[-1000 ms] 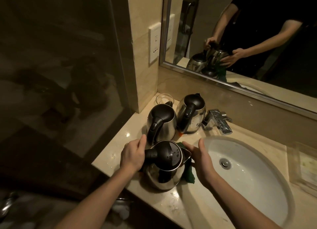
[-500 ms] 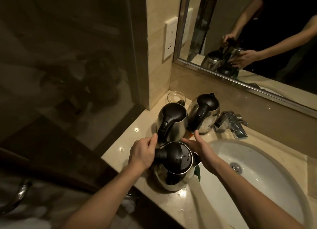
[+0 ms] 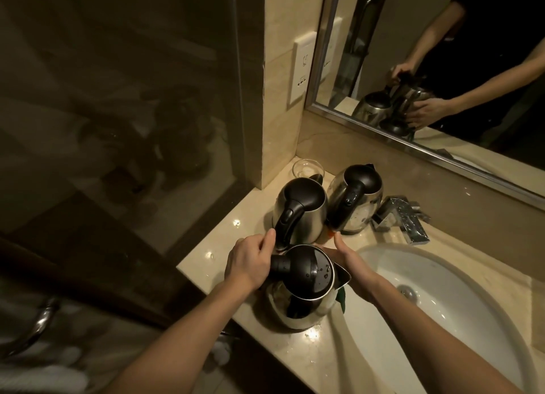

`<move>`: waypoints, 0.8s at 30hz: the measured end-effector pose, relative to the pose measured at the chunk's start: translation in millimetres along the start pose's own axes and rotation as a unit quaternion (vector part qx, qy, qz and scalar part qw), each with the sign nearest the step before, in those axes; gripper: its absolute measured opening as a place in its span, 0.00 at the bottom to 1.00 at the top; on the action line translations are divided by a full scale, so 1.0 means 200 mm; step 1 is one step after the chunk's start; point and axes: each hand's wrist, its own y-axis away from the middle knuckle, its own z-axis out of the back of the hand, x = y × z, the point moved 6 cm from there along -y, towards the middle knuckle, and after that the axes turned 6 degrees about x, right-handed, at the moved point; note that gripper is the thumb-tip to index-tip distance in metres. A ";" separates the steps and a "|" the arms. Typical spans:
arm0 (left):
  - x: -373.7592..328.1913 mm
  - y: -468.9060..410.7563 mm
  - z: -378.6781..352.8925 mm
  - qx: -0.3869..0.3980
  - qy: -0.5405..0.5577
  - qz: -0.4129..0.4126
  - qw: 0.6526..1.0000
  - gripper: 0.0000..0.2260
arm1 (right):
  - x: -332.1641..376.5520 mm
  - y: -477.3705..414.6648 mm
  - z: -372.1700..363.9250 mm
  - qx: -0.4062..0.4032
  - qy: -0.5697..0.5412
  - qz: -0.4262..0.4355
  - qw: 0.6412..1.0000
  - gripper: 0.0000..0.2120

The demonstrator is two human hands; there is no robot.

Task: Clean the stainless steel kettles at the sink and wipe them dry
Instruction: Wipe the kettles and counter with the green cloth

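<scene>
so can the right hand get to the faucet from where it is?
Probably yes: the right hand rests against the near kettle, and only bare counter lies between it and the faucet.

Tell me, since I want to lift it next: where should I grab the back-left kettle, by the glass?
Grip the back-left kettle by its black handle, coming from the front-left. The handle arches off the lid towards you, and nothing blocks that side; the second kettle crowds its right.

glass cup, wall socket, framed mirror, marble counter
</scene>
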 end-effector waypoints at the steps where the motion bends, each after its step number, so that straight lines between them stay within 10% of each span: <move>1: 0.00 0.00 0.00 -0.002 -0.002 0.002 1.000 0.26 | 0.00 0.01 0.01 -0.006 0.006 0.003 1.000 0.38; 24: 0.02 0.21 -0.04 -0.063 -0.037 0.166 0.983 0.23 | -0.16 0.35 -0.11 -0.234 -0.141 0.116 0.955 0.28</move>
